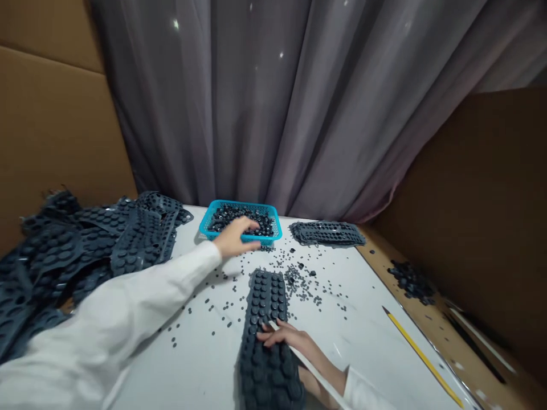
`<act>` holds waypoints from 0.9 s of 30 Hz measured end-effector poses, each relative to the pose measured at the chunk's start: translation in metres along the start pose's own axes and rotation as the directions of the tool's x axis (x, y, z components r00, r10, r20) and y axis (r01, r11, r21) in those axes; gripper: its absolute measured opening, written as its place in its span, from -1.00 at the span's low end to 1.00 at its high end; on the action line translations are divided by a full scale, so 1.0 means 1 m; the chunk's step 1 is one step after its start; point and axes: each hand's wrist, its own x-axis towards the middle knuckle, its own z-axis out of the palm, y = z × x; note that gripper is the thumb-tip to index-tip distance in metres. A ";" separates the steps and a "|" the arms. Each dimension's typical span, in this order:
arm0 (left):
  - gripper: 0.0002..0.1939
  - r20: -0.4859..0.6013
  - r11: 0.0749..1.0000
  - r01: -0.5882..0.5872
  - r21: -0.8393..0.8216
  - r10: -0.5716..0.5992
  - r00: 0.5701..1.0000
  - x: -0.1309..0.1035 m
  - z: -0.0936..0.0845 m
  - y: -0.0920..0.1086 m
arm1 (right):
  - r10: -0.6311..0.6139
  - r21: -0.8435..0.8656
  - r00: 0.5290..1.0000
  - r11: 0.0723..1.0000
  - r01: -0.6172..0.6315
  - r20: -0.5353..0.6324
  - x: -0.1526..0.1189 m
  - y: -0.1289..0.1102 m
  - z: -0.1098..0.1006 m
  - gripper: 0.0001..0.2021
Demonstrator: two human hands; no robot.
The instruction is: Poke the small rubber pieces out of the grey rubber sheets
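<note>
My left hand (237, 236) hovers at the front rim of a blue plastic basket (276, 234), thumb and fingers apart, with nothing visible between them. Small dark rubber pieces (222, 216) fill the basket. In front of me lies a long dark rubber sheet (269, 296) with rows of round raised knobs. My right hand (294, 341) rests over the near half of this sheet, its fingers around a thin white stick (318, 376) that slants down to the right. The stick's tip is near the knobs, and its exact contact cannot be made out.
Small dark discs (303, 285) are scattered across the white table (192, 376). Perforated sheets (98, 239) are heaped at left; a stack of strips (327, 233) lies back right. A yellow pencil (421, 356) and a dark pile (412, 282) are at right. Cardboard walls flank a grey curtain (256, 114).
</note>
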 end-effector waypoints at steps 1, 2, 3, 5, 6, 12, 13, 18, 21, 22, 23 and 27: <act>-0.46 0.140 0.982 -0.143 -0.120 0.159 0.977 -0.025 0.001 0.012 | -0.019 0.024 0.998 1.000 0.018 0.056 -0.002 -0.003 -0.004 -0.65; -0.38 0.216 0.944 -0.244 -0.224 0.292 0.932 -0.052 0.003 0.024 | -0.046 0.060 0.992 0.997 0.039 0.117 -0.003 -0.007 -0.010 -0.57; -0.26 0.272 0.910 -0.290 -0.295 0.371 0.888 -0.080 0.005 0.036 | -0.073 0.106 0.979 0.993 0.053 0.189 -0.003 -0.011 -0.017 -0.47; -0.13 0.401 0.901 -0.276 -0.333 0.401 0.824 -0.130 0.013 0.056 | -0.113 0.201 0.947 0.978 0.053 0.299 0.001 -0.018 -0.033 -0.35; -0.18 0.460 0.911 -0.272 -0.310 0.394 0.795 -0.151 0.018 0.063 | -0.126 0.228 0.933 0.972 0.049 0.337 0.005 -0.019 -0.041 -0.34; -0.63 0.288 0.933 -0.347 -0.100 0.361 0.887 -0.197 0.055 0.078 | -0.003 -0.312 0.985 0.949 -0.051 -0.172 0.053 -0.002 -0.061 -0.86; -0.70 0.252 0.919 -0.385 -0.082 0.393 0.884 -0.196 0.058 0.080 | -0.002 -0.457 0.971 0.882 -0.110 -0.238 0.062 0.003 -0.059 -0.87; -0.84 0.095 0.911 -0.368 -0.188 0.390 0.916 -0.172 0.047 0.091 | 0.013 -0.603 0.960 0.776 -0.187 -0.281 0.090 0.006 -0.058 -0.77; -0.81 -0.059 0.950 -0.056 -0.308 0.039 0.997 -0.149 0.017 0.092 | -0.009 -0.571 0.966 0.808 -0.145 -0.258 0.101 -0.020 -0.069 -0.78; -0.81 -0.138 0.944 0.023 -0.330 -0.072 0.988 -0.142 0.005 0.090 | -0.037 -0.545 0.967 0.831 -0.110 -0.252 0.106 -0.031 -0.072 -0.78; -0.80 -0.219 0.936 0.051 -0.347 -0.133 0.966 -0.137 -0.008 0.087 | -0.088 -0.491 0.964 0.870 -0.048 -0.249 0.113 -0.041 -0.073 -0.77; -0.76 -0.432 0.923 -0.118 -0.366 -0.056 0.900 -0.144 -0.040 0.073 | -0.210 -0.311 0.941 0.943 0.122 -0.266 0.141 -0.056 -0.055 -0.75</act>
